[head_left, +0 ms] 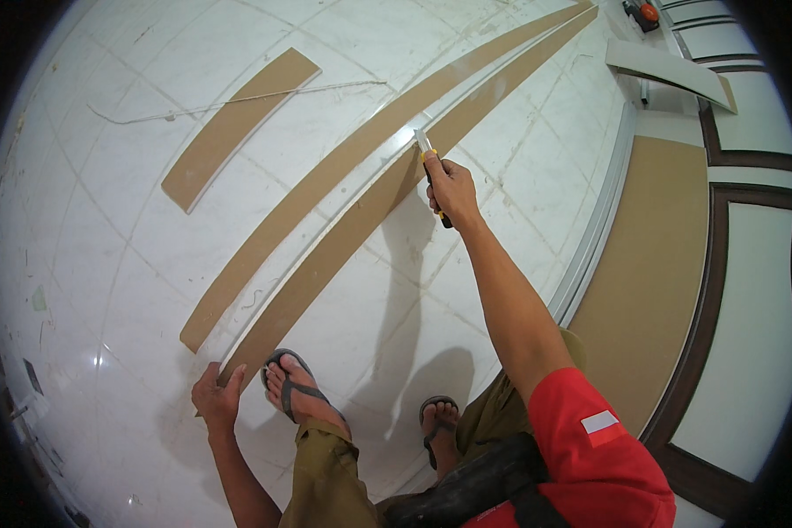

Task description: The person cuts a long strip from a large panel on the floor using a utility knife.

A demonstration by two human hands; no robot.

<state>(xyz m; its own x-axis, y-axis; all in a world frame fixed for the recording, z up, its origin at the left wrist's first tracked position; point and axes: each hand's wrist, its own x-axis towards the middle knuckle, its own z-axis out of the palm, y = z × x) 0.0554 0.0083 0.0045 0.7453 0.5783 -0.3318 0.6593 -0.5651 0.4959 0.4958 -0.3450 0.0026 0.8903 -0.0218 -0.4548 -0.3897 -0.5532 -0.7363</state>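
The near strip [343, 242], a long brown-faced length and the landmark here, ran diagonally over the tiled floor [453, 282]. My left hand [220, 400] was closed about its lower end; my right hand [453, 187] was wrapped around a utility knife [429, 158], its blade directed at the strip's left edge, partway along. Whether blade and edge touched could not be told. The step in hand appeared to be blade work at this edge; the next move, I judged, called for a firm hold below and a blade in line with the edge. The far strip [326, 180] lay left of the near strip across a narrow gap, limiting sideways play. Farther left lay a short brown piece [242, 128], crossed by a string [326, 88]. My left foot [301, 387] stood just beside the near strip's lower end. To the strip's right, tiled floor offered room as far as a metal track [594, 255] and a wide board [651, 282].
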